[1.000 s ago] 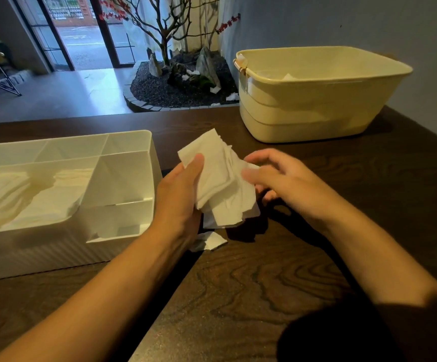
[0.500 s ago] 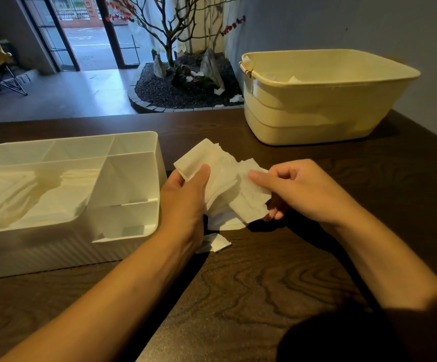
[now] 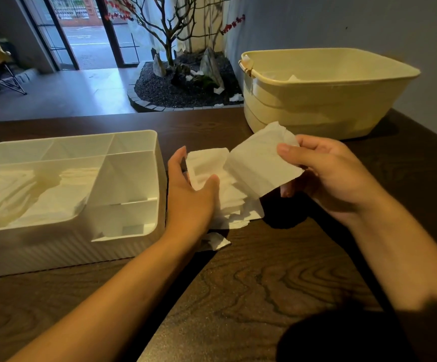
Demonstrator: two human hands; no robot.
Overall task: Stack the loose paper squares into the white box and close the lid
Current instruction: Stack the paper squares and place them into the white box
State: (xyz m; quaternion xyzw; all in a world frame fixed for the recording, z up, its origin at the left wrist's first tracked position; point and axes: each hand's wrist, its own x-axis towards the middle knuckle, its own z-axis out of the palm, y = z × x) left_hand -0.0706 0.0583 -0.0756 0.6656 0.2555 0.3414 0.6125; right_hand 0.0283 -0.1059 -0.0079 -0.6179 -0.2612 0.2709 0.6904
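Observation:
A white box point(image 3: 133, 137) with several open compartments stands at the left of the dark wooden table; crumpled white paper lies in its large left compartment. Just right of the box, my left hand point(image 3: 188, 194) holds a bundle of white paper squares point(image 3: 228, 199), thumb on top. My right hand point(image 3: 327, 173) pinches one paper square point(image 3: 259, 165) between thumb and fingers, lifted up and to the right of the bundle. A small scrap of paper point(image 3: 216, 241) lies on the table under my left wrist. No lid is in view.
A large cream plastic tub point(image 3: 316, 100) stands at the back right of the table, with a bit of paper inside. Beyond the table's far edge lies an indoor rock garden with a bare tree point(image 3: 175, 48). Bare wood table point(image 3: 264, 283) stretches toward me.
My right hand has pulled one square off the bundle and raised it to the right. My left hand has stayed beside the box, still holding the rest.

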